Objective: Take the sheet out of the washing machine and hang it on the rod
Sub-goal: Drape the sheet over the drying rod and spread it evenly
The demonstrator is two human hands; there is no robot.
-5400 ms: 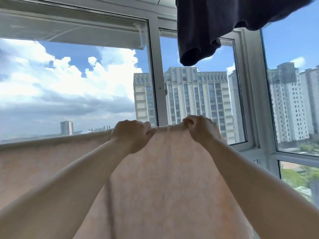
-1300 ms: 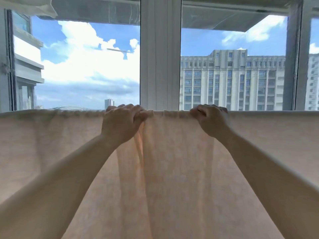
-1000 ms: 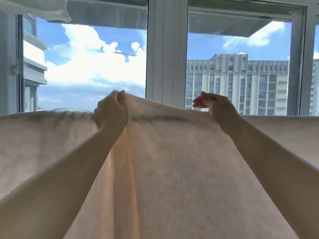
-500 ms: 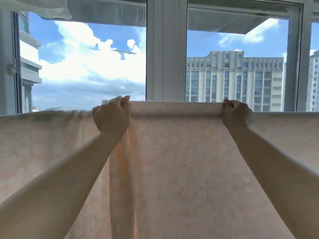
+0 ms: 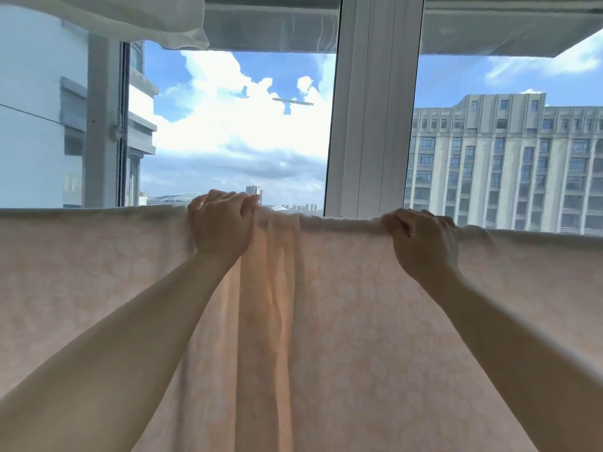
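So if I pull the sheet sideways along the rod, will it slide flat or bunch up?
The sheet is probably floppy: it already gathers into folds beside the left hand. It seems thin, since light glows through. Likely it bunches unless both hands spread it.

Premises: enclosed high-rise residential balcony, evidenced by white-framed windows (image 5: 372,125), apartment blocks (image 5: 509,164) outside, and a sheet (image 5: 359,321) hung to dry.
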